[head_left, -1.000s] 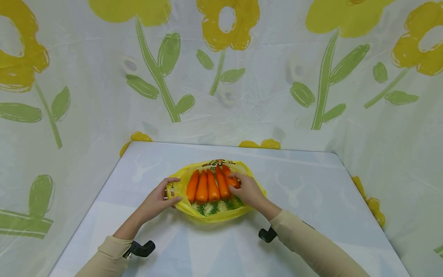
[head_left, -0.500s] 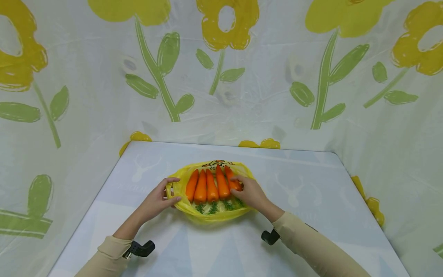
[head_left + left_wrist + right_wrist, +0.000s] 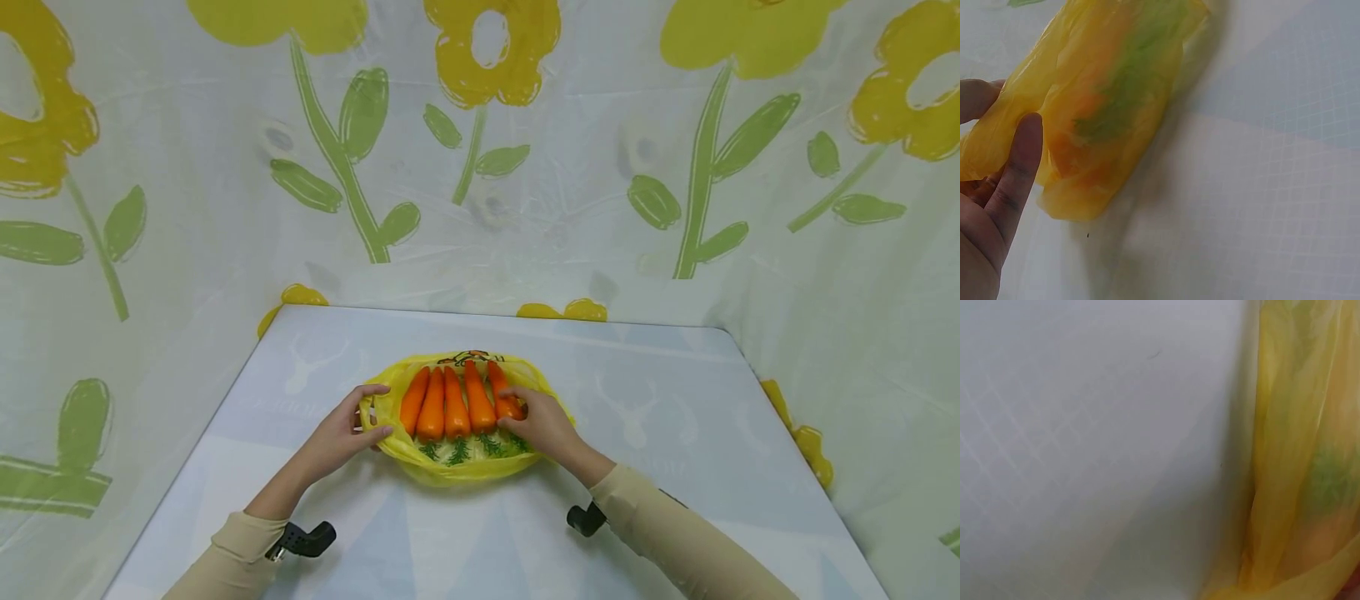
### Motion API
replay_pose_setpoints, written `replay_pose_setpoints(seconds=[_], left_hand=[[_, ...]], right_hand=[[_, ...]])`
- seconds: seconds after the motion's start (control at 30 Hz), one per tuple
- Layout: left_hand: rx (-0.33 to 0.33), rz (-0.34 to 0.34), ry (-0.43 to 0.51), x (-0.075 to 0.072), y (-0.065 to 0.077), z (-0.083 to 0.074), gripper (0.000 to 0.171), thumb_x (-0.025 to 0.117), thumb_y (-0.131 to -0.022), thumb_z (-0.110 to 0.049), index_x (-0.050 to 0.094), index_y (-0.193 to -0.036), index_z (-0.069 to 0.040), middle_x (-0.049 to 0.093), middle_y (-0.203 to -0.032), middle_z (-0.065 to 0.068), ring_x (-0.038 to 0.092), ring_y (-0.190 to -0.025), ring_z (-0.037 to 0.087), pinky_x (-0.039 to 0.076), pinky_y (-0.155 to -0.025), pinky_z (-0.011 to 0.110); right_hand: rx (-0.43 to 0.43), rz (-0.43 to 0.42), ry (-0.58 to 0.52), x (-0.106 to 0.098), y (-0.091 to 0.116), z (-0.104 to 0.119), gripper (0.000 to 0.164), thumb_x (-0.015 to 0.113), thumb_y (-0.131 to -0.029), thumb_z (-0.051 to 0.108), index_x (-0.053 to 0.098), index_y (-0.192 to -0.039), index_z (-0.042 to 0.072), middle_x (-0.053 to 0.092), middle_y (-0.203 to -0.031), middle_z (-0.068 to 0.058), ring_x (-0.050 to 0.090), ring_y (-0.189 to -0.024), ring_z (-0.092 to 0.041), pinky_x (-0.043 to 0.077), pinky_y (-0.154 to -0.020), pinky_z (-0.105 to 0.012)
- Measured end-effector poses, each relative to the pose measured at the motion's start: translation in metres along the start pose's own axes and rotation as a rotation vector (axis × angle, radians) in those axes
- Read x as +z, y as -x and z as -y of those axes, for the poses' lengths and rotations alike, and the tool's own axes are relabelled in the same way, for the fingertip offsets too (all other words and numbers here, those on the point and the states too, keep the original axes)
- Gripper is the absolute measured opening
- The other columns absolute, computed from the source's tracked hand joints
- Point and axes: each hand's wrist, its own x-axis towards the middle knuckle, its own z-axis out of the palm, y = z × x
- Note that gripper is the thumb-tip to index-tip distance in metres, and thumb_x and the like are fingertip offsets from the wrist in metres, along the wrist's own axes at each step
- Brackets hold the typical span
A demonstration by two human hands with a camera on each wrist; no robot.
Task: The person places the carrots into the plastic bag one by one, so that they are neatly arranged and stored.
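A yellow plastic bag (image 3: 442, 475) lies on the table with its mouth spread wide. Several orange carrots (image 3: 455, 404) rest in it side by side, tips pointing away and green tops towards me. My left hand (image 3: 348, 433) holds the bag's left edge. In the left wrist view, the thumb of that left hand (image 3: 1013, 181) presses on the yellow film of the bag (image 3: 1104, 125). My right hand (image 3: 543, 425) reaches into the bag and pinches the rightmost carrot (image 3: 498, 381) between thumb and forefinger. Only the bag's side (image 3: 1291, 456) shows in the right wrist view; the right hand is almost out of frame there.
The pale table (image 3: 480, 550) has a faint deer print and rounded far corners. A white curtain (image 3: 570, 233) with yellow flowers hangs around its back and sides. A black wrist camera (image 3: 307, 540) juts from the left sleeve, another black camera (image 3: 586, 517) from the right.
My right hand has shifted slightly right and nearer with the rightmost carrot, and a gap has widened beside it. The other carrots sit slightly further left. My left hand has stayed put.
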Motion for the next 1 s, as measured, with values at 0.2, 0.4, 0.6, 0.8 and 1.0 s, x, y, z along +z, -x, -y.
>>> replay_pose_setpoints(seconds=[0.2,0.4,0.6,0.8,1.0], left_hand=[[0.006,0.002,0.012,0.000,0.000,0.000,0.064,0.074,-0.094,-0.014,0.040,-0.147,-0.005,0.051,-0.109,0.018,0.062,-0.085,0.027,0.061,-0.072,0.042],[0.005,-0.001,0.004,0.000,0.000,0.000,0.063,0.074,-0.094,-0.014,0.040,-0.147,-0.005,0.050,-0.108,0.018,0.062,-0.084,0.027,0.061,-0.071,0.041],[0.011,-0.006,0.000,0.001,0.000,0.001,0.062,0.075,-0.094,-0.014,0.041,-0.146,-0.006,0.050,-0.114,0.020,0.062,-0.084,0.027,0.061,-0.070,0.042],[0.001,-0.006,-0.002,0.000,-0.001,0.002,0.063,0.075,-0.094,-0.015,0.041,-0.147,-0.007,0.046,-0.135,0.025,0.062,-0.087,0.027,0.061,-0.071,0.041],[0.001,-0.006,0.002,0.000,-0.001,0.002,0.063,0.075,-0.094,-0.016,0.040,-0.147,-0.007,0.045,-0.135,0.025,0.062,-0.088,0.028,0.061,-0.071,0.041]], right_hand=[[0.003,-0.007,-0.007,0.000,0.001,0.000,0.045,0.082,-0.088,0.025,0.069,-0.129,0.014,0.069,-0.127,-0.008,0.062,-0.102,-0.020,0.049,-0.080,-0.036],[0.013,-0.005,-0.010,-0.003,0.003,0.003,0.048,0.082,-0.088,0.028,0.069,-0.132,0.015,0.067,-0.131,-0.006,0.056,-0.087,-0.017,0.045,-0.074,-0.033],[0.010,-0.012,-0.012,-0.008,0.006,0.005,0.043,0.080,-0.090,0.028,0.071,-0.130,0.015,0.069,-0.129,-0.004,0.063,-0.092,-0.018,0.054,-0.078,-0.036],[0.025,-0.021,-0.020,-0.014,0.009,0.009,0.041,0.079,-0.091,0.028,0.071,-0.129,0.017,0.070,-0.127,-0.002,0.066,-0.101,-0.021,0.056,-0.082,-0.039],[0.019,-0.024,-0.046,-0.016,0.013,0.011,0.039,0.078,-0.092,0.025,0.072,-0.129,0.017,0.071,-0.120,-0.002,0.063,-0.092,-0.017,0.052,-0.070,-0.033]])
